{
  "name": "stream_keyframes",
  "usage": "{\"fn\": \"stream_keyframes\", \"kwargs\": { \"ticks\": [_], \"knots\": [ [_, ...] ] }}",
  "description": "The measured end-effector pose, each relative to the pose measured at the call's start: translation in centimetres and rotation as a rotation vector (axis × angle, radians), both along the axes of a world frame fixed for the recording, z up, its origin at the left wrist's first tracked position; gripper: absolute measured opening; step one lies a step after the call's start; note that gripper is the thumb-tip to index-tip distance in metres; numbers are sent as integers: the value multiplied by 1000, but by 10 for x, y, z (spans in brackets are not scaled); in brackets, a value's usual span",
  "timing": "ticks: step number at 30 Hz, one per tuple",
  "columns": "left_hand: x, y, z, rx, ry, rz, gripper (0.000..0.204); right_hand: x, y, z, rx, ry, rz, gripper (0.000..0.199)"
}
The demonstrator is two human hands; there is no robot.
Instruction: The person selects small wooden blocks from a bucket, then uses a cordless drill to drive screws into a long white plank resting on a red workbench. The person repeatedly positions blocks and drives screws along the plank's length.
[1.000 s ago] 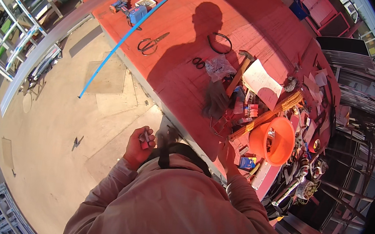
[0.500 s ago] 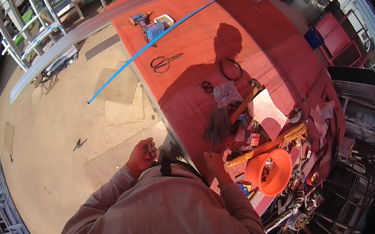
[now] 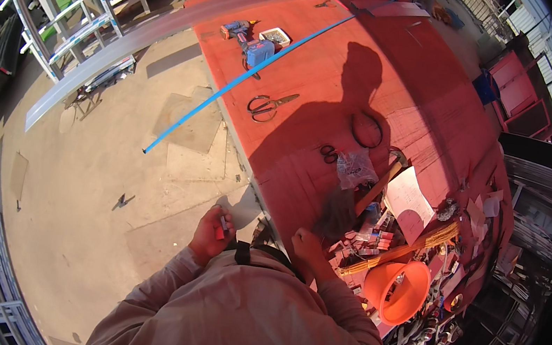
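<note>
On the left, the left hand (image 3: 213,234) is closed around a small red and white piece (image 3: 221,227), held up near the chest and off the edge of the red surface (image 3: 401,84), above the concrete floor (image 3: 100,169). What the piece is cannot be made out at this size.

To its right, the right hand (image 3: 306,246) rests at the near edge of the surface with the fingers curled down; whether it grips anything cannot be told. It sits just beside a heap of small red and white parts (image 3: 372,239), which look like the same kind as the piece in the left hand.

Judged from this, the work seems to be in its early or middle part: one piece is taken up, and most of the heap lies unsorted. A long blue strip (image 3: 254,74) runs slantwise across the surface, with a pair of scissors (image 3: 268,106) near it and a drill (image 3: 240,28) farther off, all untouched. Farther right lie a clear bag (image 3: 356,167), a hammer (image 3: 381,184), a bundle of yellow sticks (image 3: 414,245) and an orange bucket (image 3: 397,292).
</note>
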State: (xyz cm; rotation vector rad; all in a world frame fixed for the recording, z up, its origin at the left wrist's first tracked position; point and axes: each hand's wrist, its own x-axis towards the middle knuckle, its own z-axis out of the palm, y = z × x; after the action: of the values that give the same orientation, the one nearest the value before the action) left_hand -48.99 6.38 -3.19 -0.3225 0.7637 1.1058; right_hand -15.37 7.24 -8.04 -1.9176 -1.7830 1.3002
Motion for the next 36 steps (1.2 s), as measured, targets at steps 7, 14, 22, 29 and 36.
{"fn": "stream_keyframes", "kwargs": {
  "ticks": [7, 14, 22, 29, 36],
  "knots": [
    [-99, 57, -8, 36, -111, 110, 13, -84, 87, -5, 43, -83, -18, 35],
    [-223, 124, -16, 68, 107, 216, 12, -208, 184, 20, -64, -69, 157, 53],
    [-280, 185, -25, -20, 106, 343, 19, -265, 321, 2, 162, -174, 117, 48],
    [-303, 250, -42, -91, 170, 331, 30, -325, 484, -13, 443, -24, 262, 22],
    [-316, 335, -51, -183, 210, 262, 24, -304, 663, -20, 836, -78, -19, 13]
  ]
}}
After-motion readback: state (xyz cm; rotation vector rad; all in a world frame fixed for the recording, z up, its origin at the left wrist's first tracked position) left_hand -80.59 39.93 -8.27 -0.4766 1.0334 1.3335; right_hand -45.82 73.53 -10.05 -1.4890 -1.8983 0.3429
